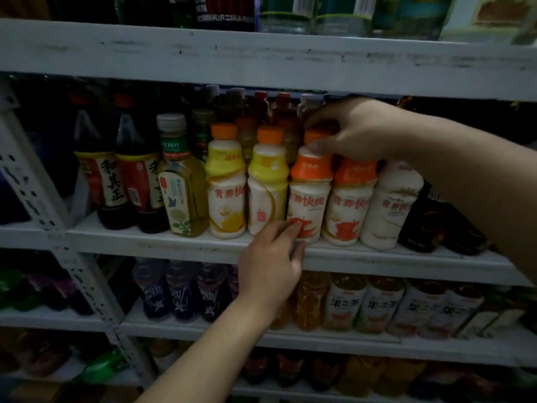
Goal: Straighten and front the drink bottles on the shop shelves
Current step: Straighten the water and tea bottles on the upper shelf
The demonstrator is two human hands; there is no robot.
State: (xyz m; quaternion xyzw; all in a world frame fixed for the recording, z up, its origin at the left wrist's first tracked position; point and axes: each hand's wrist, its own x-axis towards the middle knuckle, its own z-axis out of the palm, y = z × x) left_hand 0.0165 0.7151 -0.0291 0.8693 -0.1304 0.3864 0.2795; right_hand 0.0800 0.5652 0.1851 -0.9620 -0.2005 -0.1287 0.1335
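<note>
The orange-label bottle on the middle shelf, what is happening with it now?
A person is straightening the orange-label bottle. The right hand grips its top by the orange cap, and the left hand holds its base at the shelf edge. It stands in the front row, between a yellow-label bottle and a second orange-label bottle.

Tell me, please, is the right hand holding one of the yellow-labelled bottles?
No, the right hand is curled over the capped top of the orange-labelled bottle on the middle shelf.
</note>
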